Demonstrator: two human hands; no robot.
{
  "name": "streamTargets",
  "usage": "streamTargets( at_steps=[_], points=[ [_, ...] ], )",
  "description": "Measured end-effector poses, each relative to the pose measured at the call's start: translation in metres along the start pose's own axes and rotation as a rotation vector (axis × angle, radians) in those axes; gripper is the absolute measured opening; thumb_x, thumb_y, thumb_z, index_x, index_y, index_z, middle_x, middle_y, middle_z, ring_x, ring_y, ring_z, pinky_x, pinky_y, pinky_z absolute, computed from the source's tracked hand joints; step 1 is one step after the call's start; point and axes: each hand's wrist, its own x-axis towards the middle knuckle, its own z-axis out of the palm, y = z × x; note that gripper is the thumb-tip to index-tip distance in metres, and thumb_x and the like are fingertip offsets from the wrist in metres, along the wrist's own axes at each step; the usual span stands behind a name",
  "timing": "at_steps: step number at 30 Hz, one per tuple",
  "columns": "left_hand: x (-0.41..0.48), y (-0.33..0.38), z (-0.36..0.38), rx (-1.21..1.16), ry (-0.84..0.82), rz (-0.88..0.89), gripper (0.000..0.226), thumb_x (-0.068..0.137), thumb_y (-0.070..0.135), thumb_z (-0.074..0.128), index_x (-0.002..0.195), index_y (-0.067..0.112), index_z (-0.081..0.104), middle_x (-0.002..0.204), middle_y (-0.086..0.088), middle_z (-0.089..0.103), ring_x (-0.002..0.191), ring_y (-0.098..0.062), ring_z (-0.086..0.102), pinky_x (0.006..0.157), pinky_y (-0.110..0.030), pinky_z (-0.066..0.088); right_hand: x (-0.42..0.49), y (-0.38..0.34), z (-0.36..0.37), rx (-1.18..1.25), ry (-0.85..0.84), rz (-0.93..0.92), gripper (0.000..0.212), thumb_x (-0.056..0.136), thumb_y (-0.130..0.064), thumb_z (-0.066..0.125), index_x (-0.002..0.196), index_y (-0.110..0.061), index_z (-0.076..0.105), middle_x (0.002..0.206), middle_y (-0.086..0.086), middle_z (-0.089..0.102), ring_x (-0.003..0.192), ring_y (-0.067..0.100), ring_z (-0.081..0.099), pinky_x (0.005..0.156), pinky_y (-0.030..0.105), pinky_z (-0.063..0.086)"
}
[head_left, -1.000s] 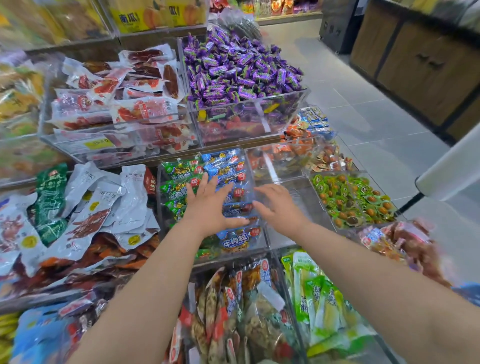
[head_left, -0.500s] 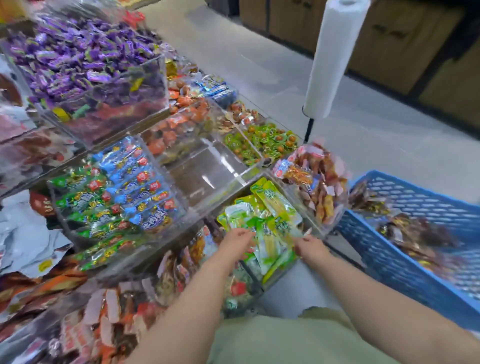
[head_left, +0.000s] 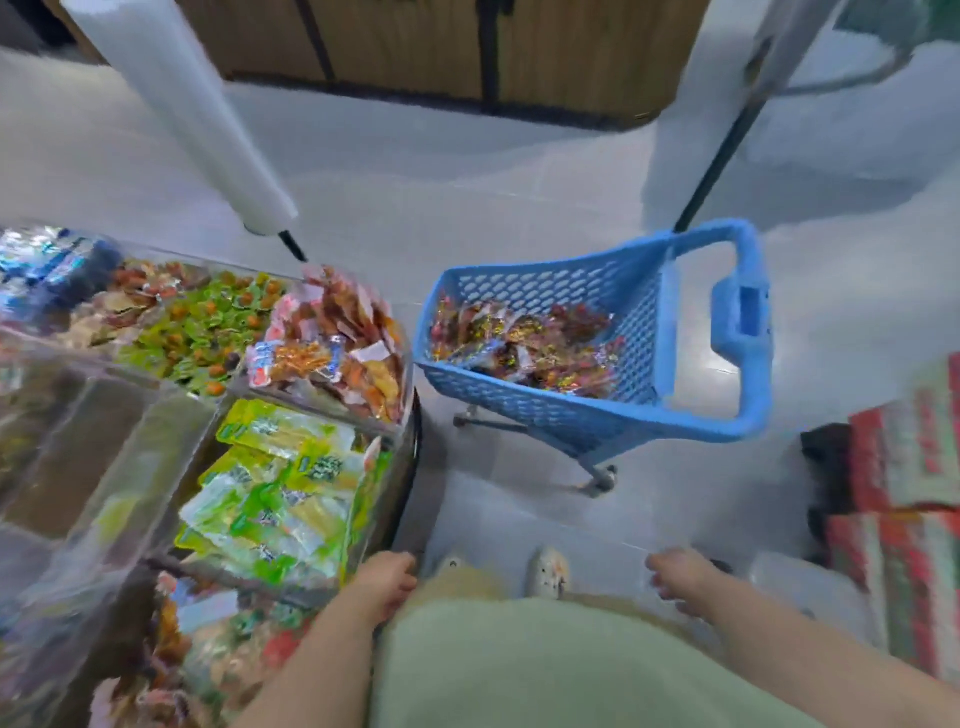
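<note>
My left hand (head_left: 384, 587) and my right hand (head_left: 680, 582) are low in the view, one at each side of my body. Both have their fingers curled round the near edges of a clear plastic bin (head_left: 571, 509), which shows only as a faint, blurred, see-through box over the floor. It looks empty. Ahead of it stands a blue shopping cart (head_left: 587, 415) with a layer of shiny red and gold snack packets (head_left: 524, 343) in its basket.
A display of clear bins is on my left: green packets (head_left: 275, 493), orange-red packets (head_left: 332, 343) and an empty bin (head_left: 88, 457). A white roll of bags (head_left: 187, 114) stands on a pole. Red cartons (head_left: 909, 467) are stacked at the right.
My view swung right and down from the snack bins to the floor and cart. Both hands drew back from the display toward my body and spread apart.
</note>
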Motion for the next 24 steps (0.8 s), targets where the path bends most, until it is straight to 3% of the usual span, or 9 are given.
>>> streamTargets(
  at_steps=[1, 2, 3, 5, 7, 12, 16, 18, 24],
  points=[
    [0.004, 0.009, 0.01, 0.06, -0.026, 0.018, 0.021, 0.098, 0.012, 0.042, 0.085, 0.003, 0.055, 0.077, -0.017, 0.055, 0.058, -0.02, 0.059, 0.047, -0.027, 0.039, 0.002, 0.006, -0.007, 0.009, -0.002, 0.013, 0.019, 0.095, -0.01, 0.043, 0.076, -0.011, 0.047, 0.071, 0.008, 0.049, 0.055, 0.016, 0.041, 0.054, 0.022, 0.024],
    [0.007, 0.022, 0.016, 0.188, -0.028, 0.074, 0.025, 0.1, 0.014, 0.042, 0.097, -0.002, 0.06, 0.093, -0.022, 0.061, 0.081, -0.024, 0.066, 0.064, -0.032, 0.046, 0.002, 0.01, -0.013, 0.013, 0.0, 0.028, 0.021, 0.095, -0.008, 0.042, 0.075, -0.011, 0.046, 0.072, 0.008, 0.049, 0.055, 0.016, 0.041, 0.053, 0.022, 0.024],
    [0.004, 0.034, 0.022, 0.292, -0.037, 0.104, 0.029, 0.1, 0.016, 0.041, 0.105, -0.003, 0.063, 0.105, -0.023, 0.063, 0.098, -0.026, 0.064, 0.077, -0.034, 0.043, 0.002, 0.013, -0.017, 0.026, 0.005, 0.046, 0.021, 0.096, -0.007, 0.041, 0.075, -0.01, 0.045, 0.072, 0.007, 0.049, 0.055, 0.016, 0.041, 0.052, 0.022, 0.024],
    [0.008, 0.056, 0.032, 0.338, -0.091, 0.162, 0.032, 0.098, 0.016, 0.046, 0.083, -0.002, 0.068, 0.088, -0.021, 0.064, 0.086, -0.024, 0.061, 0.069, -0.033, 0.038, 0.004, 0.017, -0.02, 0.045, 0.002, 0.059, 0.022, 0.096, -0.006, 0.04, 0.074, -0.01, 0.046, 0.072, 0.006, 0.049, 0.054, 0.015, 0.042, 0.051, 0.022, 0.026],
    [0.014, 0.077, 0.036, 0.459, -0.067, 0.222, 0.037, 0.094, 0.013, 0.048, 0.058, 0.009, 0.056, 0.073, -0.015, 0.057, 0.068, -0.021, 0.052, 0.06, -0.03, 0.033, 0.006, 0.017, -0.022, 0.056, -0.013, 0.068, 0.024, 0.096, -0.008, 0.04, 0.073, -0.012, 0.046, 0.074, 0.005, 0.05, 0.056, 0.014, 0.043, 0.051, 0.021, 0.029],
    [0.028, 0.133, 0.041, 0.476, -0.102, 0.248, 0.025, 0.094, 0.013, 0.043, 0.072, 0.011, 0.054, 0.078, -0.014, 0.056, 0.069, -0.023, 0.049, 0.055, -0.027, 0.034, 0.011, -0.006, -0.031, 0.131, -0.028, 0.112, 0.018, 0.096, -0.011, 0.041, 0.079, -0.009, 0.048, 0.077, 0.008, 0.051, 0.057, 0.017, 0.042, 0.052, 0.022, 0.026],
    [0.056, 0.175, 0.034, 0.476, -0.148, 0.242, 0.024, 0.096, 0.015, 0.044, 0.077, 0.01, 0.056, 0.084, -0.015, 0.06, 0.076, -0.025, 0.054, 0.068, -0.03, 0.039, 0.017, -0.045, -0.039, 0.13, -0.033, 0.099, 0.018, 0.096, -0.009, 0.038, 0.08, -0.009, 0.046, 0.084, 0.01, 0.052, 0.069, 0.021, 0.045, 0.053, 0.023, 0.027],
    [0.071, 0.199, 0.026, 0.475, -0.167, 0.235, 0.022, 0.097, 0.017, 0.044, 0.082, 0.009, 0.057, 0.086, -0.015, 0.06, 0.078, -0.025, 0.056, 0.07, -0.031, 0.041, 0.019, -0.067, -0.044, 0.105, -0.03, 0.088, 0.023, 0.095, -0.006, 0.036, 0.074, -0.011, 0.044, 0.079, 0.009, 0.05, 0.064, 0.019, 0.044, 0.05, 0.023, 0.027],
    [0.111, 0.274, 0.002, 0.525, -0.189, 0.215, 0.016, 0.099, 0.023, 0.042, 0.091, 0.014, 0.054, 0.083, -0.007, 0.059, 0.068, -0.019, 0.053, 0.056, -0.026, 0.041, 0.02, -0.147, -0.061, 0.078, 0.019, 0.046, 0.033, 0.097, -0.012, 0.04, 0.066, -0.022, 0.039, 0.07, -0.005, 0.044, 0.059, 0.005, 0.041, 0.056, 0.014, 0.036]
  ],
)
